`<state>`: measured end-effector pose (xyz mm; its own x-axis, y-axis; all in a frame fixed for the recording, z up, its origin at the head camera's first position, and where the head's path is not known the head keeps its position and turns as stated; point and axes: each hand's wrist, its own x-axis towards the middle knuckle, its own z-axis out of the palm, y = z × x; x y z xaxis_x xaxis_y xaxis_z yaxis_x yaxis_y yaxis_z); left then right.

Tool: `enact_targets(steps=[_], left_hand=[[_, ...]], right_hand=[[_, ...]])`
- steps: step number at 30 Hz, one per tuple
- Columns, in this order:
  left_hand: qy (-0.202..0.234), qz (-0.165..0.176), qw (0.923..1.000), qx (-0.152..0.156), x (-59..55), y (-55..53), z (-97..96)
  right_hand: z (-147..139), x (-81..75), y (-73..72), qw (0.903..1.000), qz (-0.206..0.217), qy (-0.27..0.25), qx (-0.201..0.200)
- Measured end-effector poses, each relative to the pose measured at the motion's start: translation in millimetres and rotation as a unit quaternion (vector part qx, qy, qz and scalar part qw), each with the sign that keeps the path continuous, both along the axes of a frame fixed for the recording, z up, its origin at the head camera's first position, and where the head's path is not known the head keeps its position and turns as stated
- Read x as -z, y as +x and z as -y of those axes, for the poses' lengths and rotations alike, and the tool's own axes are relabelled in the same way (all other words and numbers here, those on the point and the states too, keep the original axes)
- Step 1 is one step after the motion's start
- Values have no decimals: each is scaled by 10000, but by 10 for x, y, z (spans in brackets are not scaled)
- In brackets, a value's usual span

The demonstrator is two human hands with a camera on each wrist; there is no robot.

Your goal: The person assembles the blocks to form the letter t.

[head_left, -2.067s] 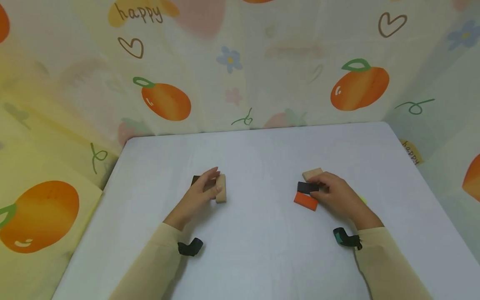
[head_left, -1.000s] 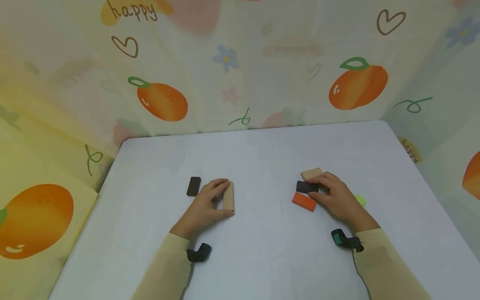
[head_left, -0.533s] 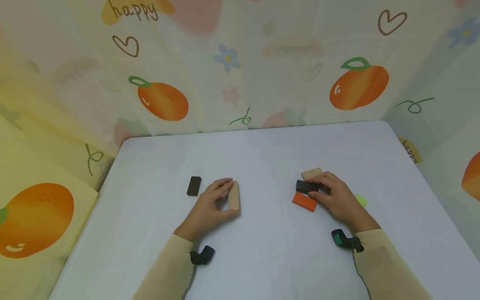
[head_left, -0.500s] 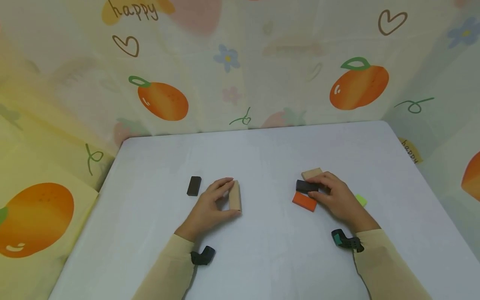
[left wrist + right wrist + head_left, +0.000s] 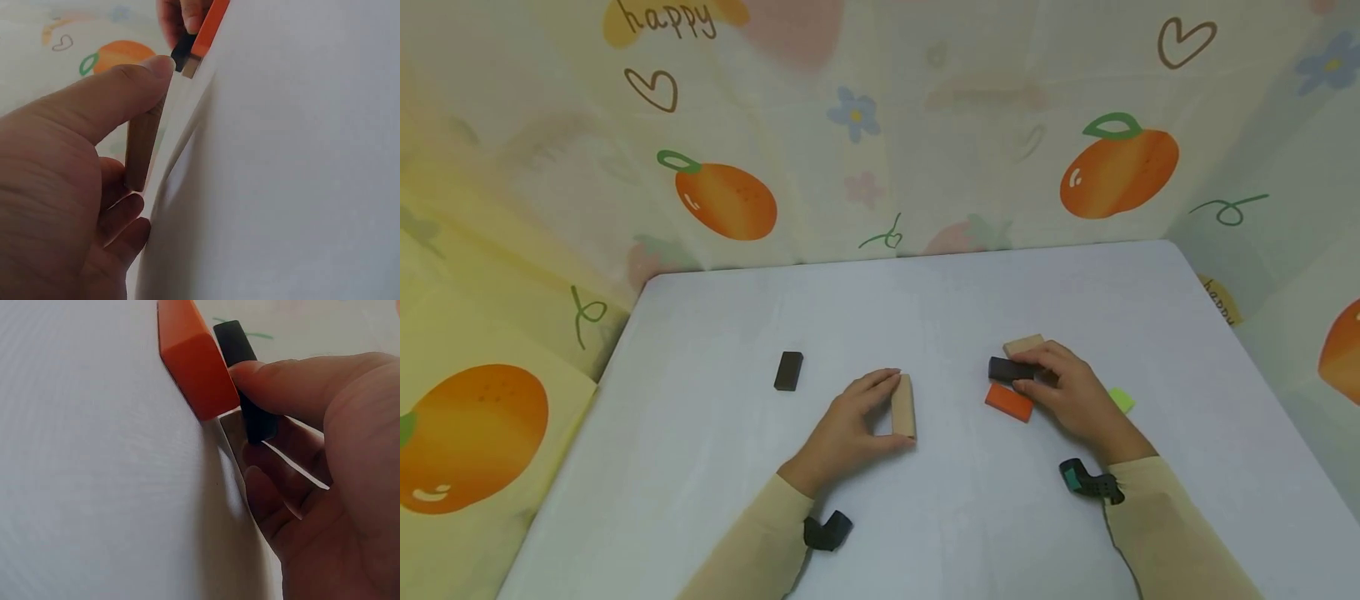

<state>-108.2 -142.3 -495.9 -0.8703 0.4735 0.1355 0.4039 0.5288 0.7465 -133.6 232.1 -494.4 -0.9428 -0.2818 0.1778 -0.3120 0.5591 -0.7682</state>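
Between thumb and fingertips, my left hand (image 5: 846, 433) holds a plain wooden block (image 5: 904, 407) by its two ends. The left wrist view shows this wooden block (image 5: 144, 147) lifted off the table. My right hand (image 5: 1078, 404) pinches a black block (image 5: 1009, 369) between thumb and fingers. In the right wrist view the black block (image 5: 234, 340) is tilted. An orange block (image 5: 1009, 402) lies in front of it, and a second wooden block (image 5: 1022, 344) lies behind, partly covered by the right fingers.
A dark brown block (image 5: 788, 371) lies alone on the left of the white table (image 5: 700, 467). Behind my right wrist a yellow-green block (image 5: 1122, 401) partly shows. A patterned curtain (image 5: 925, 167) rises along the table's back edge.
My left hand has taken the wooden block from beside the dark brown one and moved right and nearer with it. The right hand's black block has shifted slightly left and up.
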Motion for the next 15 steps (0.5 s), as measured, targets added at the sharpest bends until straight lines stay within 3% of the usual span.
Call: enact_targets(steps=[8, 15], left_hand=[[-491, -156, 9987, -21, 19, 14, -67], [-704, -362, 9968, 84, 42, 6, -69]], right_hand=[[57, -20, -9, 9976, -557, -355, -212], [188, -167, -21, 9974, -588, -283, -313]])
